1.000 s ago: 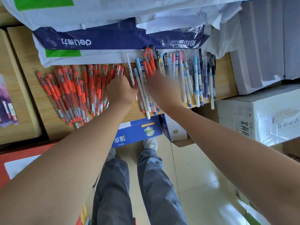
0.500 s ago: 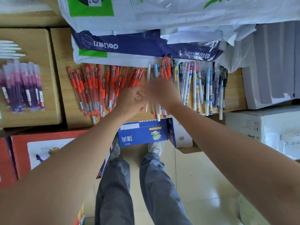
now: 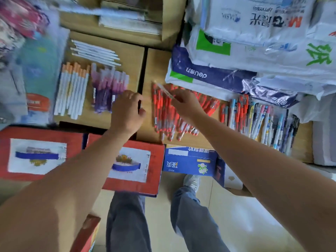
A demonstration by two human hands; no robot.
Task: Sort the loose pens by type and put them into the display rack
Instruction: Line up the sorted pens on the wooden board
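Observation:
My right hand (image 3: 185, 104) pinches a white pen (image 3: 165, 91) and holds it above the pile of red pens (image 3: 169, 113) on the right cardboard box (image 3: 156, 66). To the right of that pile lies a mixed heap of loose pens (image 3: 261, 122). My left hand (image 3: 127, 110) hovers with loosely curled fingers, holding nothing, over the gap between the two boxes. On the left box (image 3: 127, 57) lie sorted groups: purple pens (image 3: 107, 91), white pens with orange caps (image 3: 72, 90) and plain white pens (image 3: 94, 53).
Stacked white plastic bags of stationery (image 3: 254, 42) overhang the back of the right box. Red cartons (image 3: 131, 171) and a blue carton (image 3: 189, 162) stand on the floor in front. My legs and a shoe (image 3: 190, 182) are below.
The view has swung left, bringing the left box with sorted pens into sight. My right hand has lifted a white pen from the mixed heap and carried it left over the red pens.

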